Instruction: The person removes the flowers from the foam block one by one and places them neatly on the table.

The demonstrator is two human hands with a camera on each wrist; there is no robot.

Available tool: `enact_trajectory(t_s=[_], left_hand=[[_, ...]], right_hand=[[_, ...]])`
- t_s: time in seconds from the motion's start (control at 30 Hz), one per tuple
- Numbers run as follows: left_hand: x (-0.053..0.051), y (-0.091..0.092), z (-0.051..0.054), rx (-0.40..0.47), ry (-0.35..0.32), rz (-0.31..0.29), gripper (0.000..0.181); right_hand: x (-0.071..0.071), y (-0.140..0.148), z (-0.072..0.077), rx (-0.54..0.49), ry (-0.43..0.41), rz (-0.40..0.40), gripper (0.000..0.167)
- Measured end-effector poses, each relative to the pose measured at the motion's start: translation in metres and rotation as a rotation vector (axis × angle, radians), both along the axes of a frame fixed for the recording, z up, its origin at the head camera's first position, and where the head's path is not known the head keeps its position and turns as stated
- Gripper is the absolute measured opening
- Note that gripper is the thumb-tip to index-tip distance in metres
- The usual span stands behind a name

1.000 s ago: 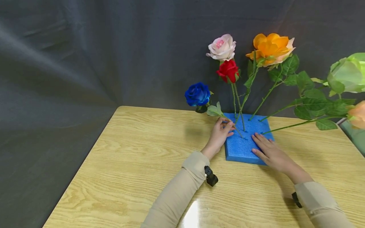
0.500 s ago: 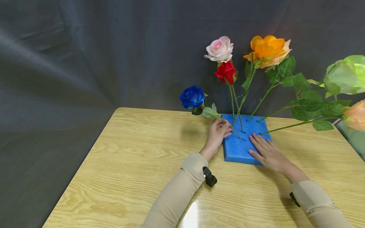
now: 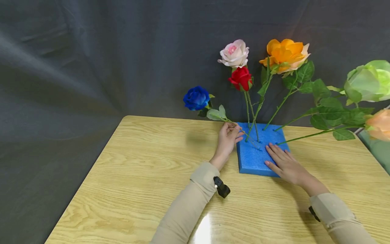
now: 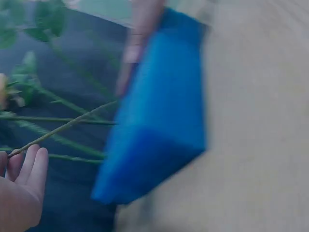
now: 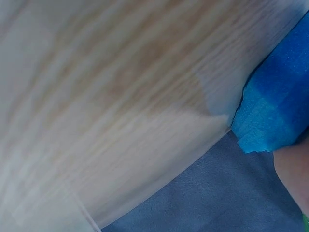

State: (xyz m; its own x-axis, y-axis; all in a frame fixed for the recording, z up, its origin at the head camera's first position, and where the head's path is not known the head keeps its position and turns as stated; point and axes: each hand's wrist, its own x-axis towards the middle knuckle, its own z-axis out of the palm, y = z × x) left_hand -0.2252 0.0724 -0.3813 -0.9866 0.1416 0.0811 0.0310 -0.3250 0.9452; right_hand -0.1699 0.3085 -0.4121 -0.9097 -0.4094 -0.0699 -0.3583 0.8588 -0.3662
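In the head view my left hand pinches the stem of a blue rose, which leans to the left with its lower end at the blue foam block. The left wrist view also shows that stem between thumb and fingers. My right hand lies flat on the block's right part, fingers extended. Other flowers stand in the foam: a red rose, a pale pink rose, an orange flower, a light green flower and a peach flower, the last two leaning right.
The foam block sits near the back edge of the wooden table. Behind it hangs a dark grey cloth. A green surface shows beyond the table's right edge. Leafy stems spread out over the right side.
The blue rose has tilted further left, and my left hand has moved slightly left and up with its stem. My right hand stays on the block. The head view has shifted a little.
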Motion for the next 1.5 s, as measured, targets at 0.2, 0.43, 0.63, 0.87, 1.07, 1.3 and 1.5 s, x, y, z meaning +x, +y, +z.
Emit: enact_trajectory(t_s=[0.2,0.43,0.63,0.87,1.07,1.3,1.5], left_hand=[[-0.003,-0.022,0.018,0.012,0.031,0.038,0.022],[-0.001,-0.050,0.017,-0.054,0.034,0.036,0.028],[0.000,-0.076,0.015,-0.134,0.009,0.041,0.034],[0.007,-0.116,0.007,-0.249,-0.033,0.058,0.039],[0.015,-0.152,-0.002,-0.375,-0.094,0.050,0.045],[0.023,-0.190,-0.006,-0.518,-0.164,0.046,0.048],[0.029,-0.220,-0.002,-0.620,-0.171,0.032,0.047]], right_hand=[[0.003,0.004,0.002,-0.006,0.007,-0.006,0.066],[0.003,0.001,0.001,-0.001,0.002,-0.002,0.066],[0.002,0.000,0.000,-0.009,-0.008,0.001,0.066],[0.001,-0.003,0.000,-0.012,-0.001,0.000,0.067],[0.000,-0.004,0.000,-0.017,-0.004,0.003,0.067],[0.000,-0.002,0.001,-0.021,-0.001,0.004,0.067],[0.001,-0.002,0.000,-0.021,0.003,0.005,0.066]])
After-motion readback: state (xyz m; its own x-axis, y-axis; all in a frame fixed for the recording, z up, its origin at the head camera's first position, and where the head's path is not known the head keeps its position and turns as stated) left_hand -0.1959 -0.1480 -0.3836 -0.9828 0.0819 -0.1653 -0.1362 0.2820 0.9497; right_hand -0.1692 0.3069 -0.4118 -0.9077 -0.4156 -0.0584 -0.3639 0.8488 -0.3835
